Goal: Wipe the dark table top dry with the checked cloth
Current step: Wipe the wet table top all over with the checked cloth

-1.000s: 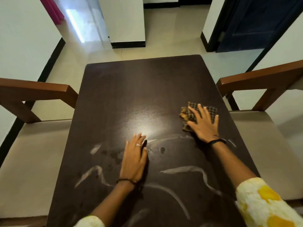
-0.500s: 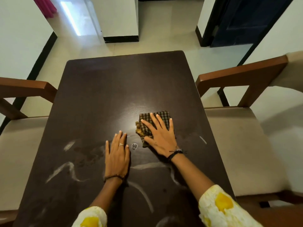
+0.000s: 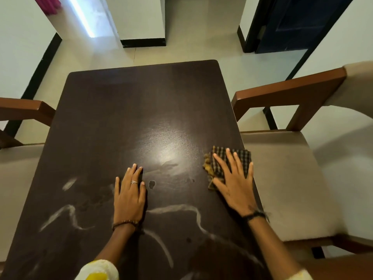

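The dark table top [image 3: 125, 110] fills the middle of the view, with pale wet streaks [image 3: 175, 209] and small drops across its near half. My right hand [image 3: 235, 182] lies flat, fingers spread, pressing the folded checked cloth [image 3: 219, 161] onto the table at its right edge. The cloth's far end sticks out past my fingertips and slightly overhangs the edge. My left hand [image 3: 129, 194] rests palm down on the table near the middle, fingers together, holding nothing; it wears a ring and a bead bracelet.
A wooden-armed chair with a beige seat [image 3: 286, 178] stands right against the table's right side, and another chair [image 3: 18, 172] against its left. Beyond the far edge lie pale floor tiles, a white pillar [image 3: 141, 21] and a dark door [image 3: 298, 23].
My right hand has slid the cloth from the table's middle, beside my left hand, back out to the right edge. My left hand stays planted in place.
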